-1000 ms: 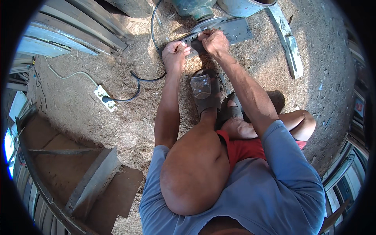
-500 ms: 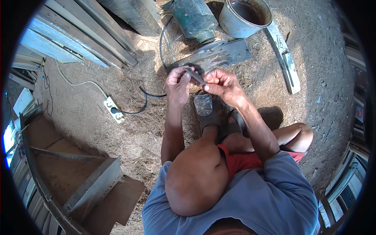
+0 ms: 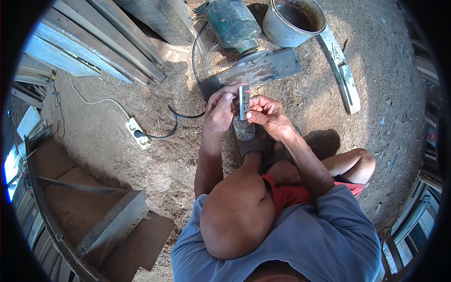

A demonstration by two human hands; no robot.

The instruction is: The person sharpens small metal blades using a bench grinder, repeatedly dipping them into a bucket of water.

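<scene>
A small grey slotted metal blade (image 3: 244,102) stands nearly upright between my two hands, its slots along the right side. My right hand (image 3: 268,114) pinches it near its lower end, thumb in front and fingers curled. My left hand (image 3: 218,110) is beside its upper end, with the fingers reaching toward the top edge and the thumb lifted off the metal. Contact of the left fingertips is partly hidden. Below the blade, a clear plastic piece (image 3: 245,130) lies over my dark sandal. Just beyond my hands lies a flat wet grey board (image 3: 277,66).
A green motor (image 3: 232,23) with a disc stands ahead, beside a white bucket (image 3: 289,35) of dark liquid. A wooden bar (image 3: 345,80) lies to the right. Leftward are a power strip (image 3: 137,132) with cords, leaning planks (image 3: 98,37) and a brown wooden panel (image 3: 80,197).
The blade has turned from slanted and edge-on to upright, showing its slotted face. My left thumb has come off it, and both hands have dropped slightly toward me.
</scene>
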